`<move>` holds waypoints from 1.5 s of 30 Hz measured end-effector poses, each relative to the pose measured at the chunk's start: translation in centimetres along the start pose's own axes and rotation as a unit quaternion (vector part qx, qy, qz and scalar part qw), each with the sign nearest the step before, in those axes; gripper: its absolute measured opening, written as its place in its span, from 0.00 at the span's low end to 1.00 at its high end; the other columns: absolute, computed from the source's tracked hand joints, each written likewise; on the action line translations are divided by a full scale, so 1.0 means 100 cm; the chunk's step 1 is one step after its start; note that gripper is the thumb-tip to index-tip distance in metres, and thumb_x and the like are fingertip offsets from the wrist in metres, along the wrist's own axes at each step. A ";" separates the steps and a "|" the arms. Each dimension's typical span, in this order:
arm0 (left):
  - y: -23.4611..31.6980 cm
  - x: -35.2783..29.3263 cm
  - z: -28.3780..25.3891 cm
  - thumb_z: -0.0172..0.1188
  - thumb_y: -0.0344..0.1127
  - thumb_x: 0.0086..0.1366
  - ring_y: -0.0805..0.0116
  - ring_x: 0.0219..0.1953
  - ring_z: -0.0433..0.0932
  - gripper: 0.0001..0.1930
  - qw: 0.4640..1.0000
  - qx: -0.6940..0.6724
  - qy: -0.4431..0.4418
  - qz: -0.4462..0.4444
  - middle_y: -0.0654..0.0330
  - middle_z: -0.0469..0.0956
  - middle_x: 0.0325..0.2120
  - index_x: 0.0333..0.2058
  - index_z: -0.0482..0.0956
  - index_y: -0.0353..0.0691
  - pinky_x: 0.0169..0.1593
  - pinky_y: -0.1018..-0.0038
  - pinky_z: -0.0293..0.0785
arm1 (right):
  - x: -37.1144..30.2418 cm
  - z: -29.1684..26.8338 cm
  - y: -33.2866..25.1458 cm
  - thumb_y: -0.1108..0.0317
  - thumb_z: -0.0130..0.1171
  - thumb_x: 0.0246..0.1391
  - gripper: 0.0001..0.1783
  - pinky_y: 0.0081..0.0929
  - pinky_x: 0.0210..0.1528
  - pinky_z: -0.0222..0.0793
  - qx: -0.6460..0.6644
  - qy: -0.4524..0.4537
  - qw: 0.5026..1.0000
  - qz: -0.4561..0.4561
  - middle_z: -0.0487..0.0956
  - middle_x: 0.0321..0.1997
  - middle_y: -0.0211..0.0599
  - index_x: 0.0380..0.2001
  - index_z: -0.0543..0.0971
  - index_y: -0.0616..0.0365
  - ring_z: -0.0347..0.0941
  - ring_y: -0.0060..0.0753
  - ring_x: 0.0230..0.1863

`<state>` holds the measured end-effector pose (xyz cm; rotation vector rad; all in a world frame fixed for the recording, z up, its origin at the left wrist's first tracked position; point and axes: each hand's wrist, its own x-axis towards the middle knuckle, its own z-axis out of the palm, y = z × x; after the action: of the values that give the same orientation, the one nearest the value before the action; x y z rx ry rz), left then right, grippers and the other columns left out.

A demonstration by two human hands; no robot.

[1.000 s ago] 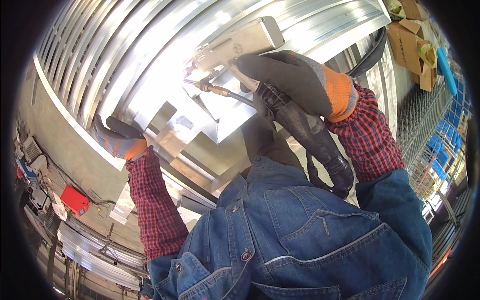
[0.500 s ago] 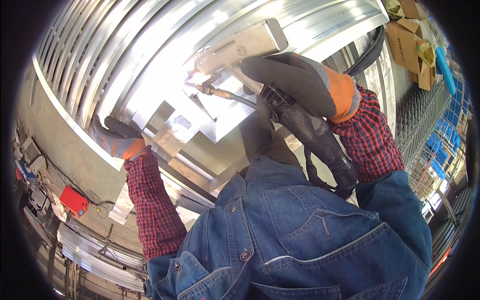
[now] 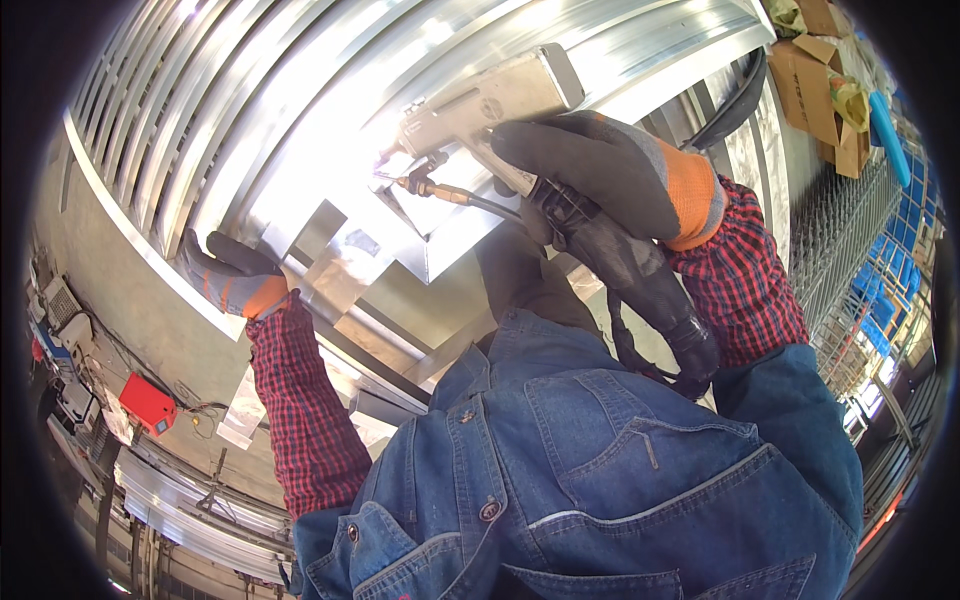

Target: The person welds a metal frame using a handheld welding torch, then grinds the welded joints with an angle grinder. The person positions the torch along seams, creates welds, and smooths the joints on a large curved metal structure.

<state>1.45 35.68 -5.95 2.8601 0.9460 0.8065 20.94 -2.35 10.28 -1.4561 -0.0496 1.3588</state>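
Note:
My right hand (image 3: 610,170), in a dark-coated grey and orange glove, is closed round the grip of a handheld welding gun (image 3: 490,100). The gun has a boxy metallic body, a thin brass-fitted tube (image 3: 440,190) beside its nozzle and a black-sleeved cable (image 3: 640,270) trailing toward me. Its tip points left at a glaring white spot, where the joint is washed out. Below the glare lies a bright angled metal piece (image 3: 425,255). At the left, my gloved left hand (image 3: 235,275) curls over the edge rail of a slatted metal frame (image 3: 140,240), thumb apart from the fingers.
Long parallel metal slats (image 3: 220,110) fill the far side. A black hose (image 3: 735,105) loops at the right, near cardboard boxes (image 3: 805,90) and stacked wire mesh (image 3: 850,240). A red machine (image 3: 148,403) with cables stands on the floor at left.
The welding gun and my right hand have shifted slightly right and toward me. The bright glare persists at the tip. My left hand stays at the frame's edge, almost unmoved.

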 end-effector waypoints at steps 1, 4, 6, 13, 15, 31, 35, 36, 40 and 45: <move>0.000 0.000 0.000 0.50 0.41 0.83 0.39 0.61 0.81 0.23 1.000 0.000 0.000 0.001 0.39 0.82 0.58 0.62 0.80 0.27 0.65 0.50 0.76 | -0.001 0.000 -0.002 0.51 0.56 0.77 0.26 0.26 0.34 0.79 0.004 0.000 1.000 0.018 0.86 0.33 0.40 0.57 0.82 0.66 0.83 0.27 0.30; 0.000 0.000 -0.001 0.50 0.41 0.83 0.40 0.61 0.80 0.23 1.000 0.001 -0.004 -0.003 0.39 0.82 0.58 0.62 0.79 0.27 0.65 0.50 0.76 | -0.003 0.001 -0.004 0.50 0.56 0.77 0.26 0.26 0.34 0.79 0.001 0.006 1.000 0.028 0.86 0.33 0.40 0.57 0.82 0.66 0.83 0.27 0.30; -0.001 0.000 0.000 0.49 0.42 0.83 0.40 0.61 0.80 0.23 1.000 -0.001 -0.004 -0.004 0.40 0.82 0.58 0.62 0.79 0.28 0.66 0.50 0.76 | -0.004 0.002 -0.003 0.50 0.56 0.77 0.27 0.26 0.34 0.79 -0.001 0.006 1.000 0.016 0.86 0.32 0.40 0.58 0.82 0.66 0.83 0.26 0.31; -0.003 0.000 0.001 0.49 0.43 0.83 0.39 0.63 0.79 0.24 1.000 -0.007 -0.003 0.000 0.39 0.81 0.59 0.63 0.79 0.28 0.66 0.50 0.75 | -0.006 0.000 0.000 0.49 0.56 0.77 0.27 0.25 0.34 0.78 0.002 -0.007 1.000 0.002 0.85 0.31 0.39 0.58 0.82 0.66 0.83 0.26 0.31; -0.002 0.000 0.001 0.48 0.44 0.83 0.39 0.63 0.79 0.25 1.000 -0.008 -0.007 -0.007 0.38 0.81 0.60 0.63 0.79 0.27 0.67 0.49 0.75 | -0.007 -0.001 0.000 0.49 0.56 0.77 0.27 0.26 0.34 0.78 0.004 -0.011 1.000 0.008 0.85 0.31 0.39 0.56 0.82 0.65 0.83 0.26 0.30; 0.000 0.000 0.000 0.49 0.43 0.83 0.39 0.63 0.79 0.24 0.999 -0.003 -0.019 -0.030 0.38 0.81 0.60 0.62 0.79 0.27 0.67 0.51 0.75 | -0.019 -0.008 0.017 0.51 0.58 0.75 0.27 0.27 0.36 0.79 0.004 0.005 1.000 -0.021 0.86 0.31 0.41 0.53 0.83 0.69 0.83 0.29 0.31; -0.001 -0.002 0.001 0.50 0.42 0.83 0.39 0.65 0.78 0.24 0.999 -0.013 -0.020 -0.035 0.38 0.80 0.60 0.62 0.79 0.28 0.69 0.50 0.73 | -0.026 -0.017 0.028 0.58 0.52 0.78 0.27 0.32 0.53 0.80 -0.076 0.000 0.989 -0.129 0.86 0.57 0.52 0.68 0.78 0.67 0.86 0.38 0.48; -0.002 -0.002 0.002 0.50 0.42 0.83 0.39 0.65 0.77 0.24 0.999 -0.017 -0.020 -0.036 0.38 0.80 0.61 0.63 0.79 0.28 0.69 0.50 0.73 | -0.027 -0.019 0.028 0.57 0.52 0.78 0.27 0.31 0.53 0.80 -0.077 0.009 0.988 -0.133 0.86 0.57 0.51 0.68 0.79 0.67 0.86 0.38 0.48; -0.003 -0.004 0.004 0.49 0.42 0.83 0.38 0.65 0.77 0.24 0.998 -0.028 -0.022 -0.050 0.38 0.80 0.61 0.63 0.79 0.28 0.69 0.50 0.72 | -0.056 -0.029 0.017 0.54 0.54 0.77 0.28 0.27 0.53 0.79 0.035 0.010 0.999 0.024 0.88 0.49 0.45 0.64 0.82 0.68 0.85 0.32 0.48; 0.002 0.002 0.001 0.50 0.44 0.83 0.40 0.67 0.76 0.25 0.994 -0.021 -0.050 -0.090 0.38 0.78 0.64 0.65 0.78 0.29 0.70 0.52 0.71 | -0.082 -0.028 0.026 0.51 0.55 0.77 0.28 0.25 0.44 0.76 0.112 0.008 0.994 -0.007 0.87 0.36 0.37 0.58 0.84 0.68 0.81 0.25 0.37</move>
<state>1.74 35.66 -5.88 2.7016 1.1382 0.6518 18.63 -10.53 13.39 -1.2749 0.1004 1.2980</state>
